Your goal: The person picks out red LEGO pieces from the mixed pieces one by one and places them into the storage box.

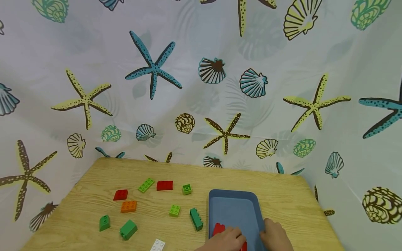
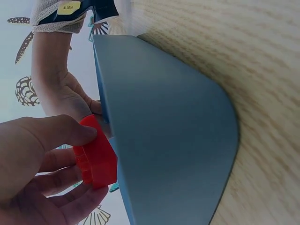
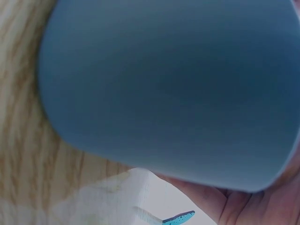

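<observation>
One red brick (image 2: 101, 157) pinched in left hand (image 1: 230, 239), right hand (image 1: 275, 235) gripping tray (image 1: 233, 211); best lowered flat, clear of tray walls.

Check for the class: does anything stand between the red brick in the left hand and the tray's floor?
Nothing visible does: the left hand holds the red brick over the open tray. Another red piece shows in the tray, left of that brick in the head view. What lies directly underneath is hidden.
</observation>
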Demonstrator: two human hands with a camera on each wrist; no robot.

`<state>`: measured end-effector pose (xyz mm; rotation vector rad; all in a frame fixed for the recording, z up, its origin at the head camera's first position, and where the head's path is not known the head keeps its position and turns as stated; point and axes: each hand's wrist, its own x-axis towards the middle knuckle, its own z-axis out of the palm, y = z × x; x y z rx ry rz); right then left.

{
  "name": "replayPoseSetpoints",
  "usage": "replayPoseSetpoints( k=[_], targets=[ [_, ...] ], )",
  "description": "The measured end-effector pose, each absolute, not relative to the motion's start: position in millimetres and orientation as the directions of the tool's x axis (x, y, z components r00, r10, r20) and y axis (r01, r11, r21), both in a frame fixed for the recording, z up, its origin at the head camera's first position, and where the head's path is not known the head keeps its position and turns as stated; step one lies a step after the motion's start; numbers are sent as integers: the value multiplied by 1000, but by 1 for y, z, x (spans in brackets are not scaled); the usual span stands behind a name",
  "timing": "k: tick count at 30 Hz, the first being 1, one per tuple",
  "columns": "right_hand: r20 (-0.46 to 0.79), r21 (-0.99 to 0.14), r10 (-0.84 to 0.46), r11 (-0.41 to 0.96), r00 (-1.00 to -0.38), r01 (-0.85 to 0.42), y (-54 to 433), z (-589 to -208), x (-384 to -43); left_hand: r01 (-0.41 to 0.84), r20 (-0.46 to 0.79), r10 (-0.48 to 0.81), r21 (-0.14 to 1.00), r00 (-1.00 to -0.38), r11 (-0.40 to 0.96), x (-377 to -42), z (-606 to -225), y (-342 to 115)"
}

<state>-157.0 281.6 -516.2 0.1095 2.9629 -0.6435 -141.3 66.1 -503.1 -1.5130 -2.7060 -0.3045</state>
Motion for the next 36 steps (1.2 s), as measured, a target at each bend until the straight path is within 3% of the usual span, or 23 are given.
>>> replayPoseSetpoints(
  k=[23,36],
  targets=[
    [-161,-404,49,908,-986,111,282,-516,-157,833,43,842,177,-538,524,-150,-514,78],
    [-159,-429,58,895,-986,122,280,-516,-157,788,-24,832,307,-554,534,-154,-520,83]
  ],
)
